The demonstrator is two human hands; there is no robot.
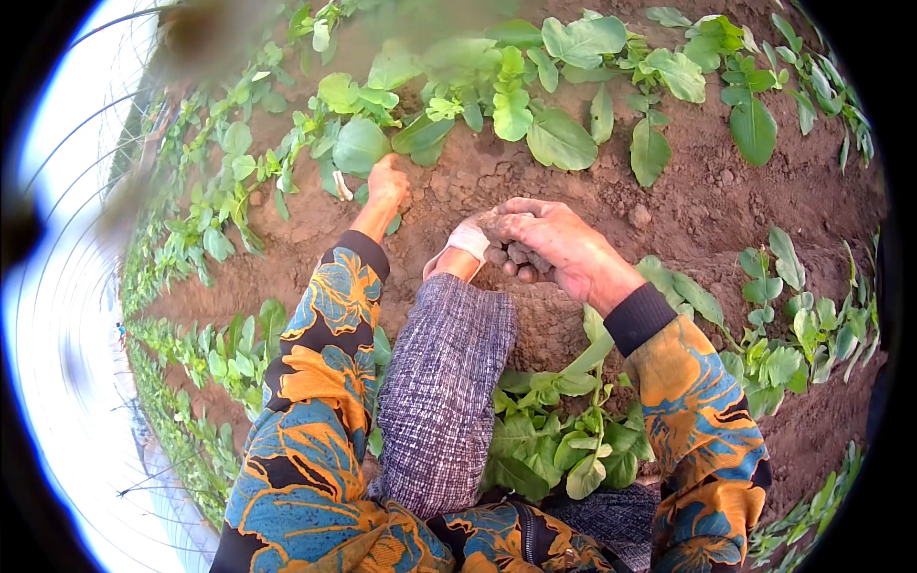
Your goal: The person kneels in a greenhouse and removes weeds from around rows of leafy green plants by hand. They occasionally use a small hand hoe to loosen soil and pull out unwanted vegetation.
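My left hand (389, 179) is curled low at the base of a broad-leaved green plant (360, 145) in the row ahead. Its fingertips face away, so any stem inside them is hidden. My right hand (566, 243) is bent around grey-brown soil clods (519, 254), just beside the toe of my foot. Dirt coats its fingers. That foot wears a pale, low-cut shoe (469, 240) and is planted on the bare brown soil (458, 175) between my hands. Above it rises my knee in dark, checked trousers (448, 387).
Leafy plants (566, 136) run in a row across the front. Beside my leg sits a heap of green leafy plants (559, 437), and more plants (777, 358) grow at right. Curved hoops (79, 107) of a bright tunnel cover stand at far left. Blurred foliage crosses the top.
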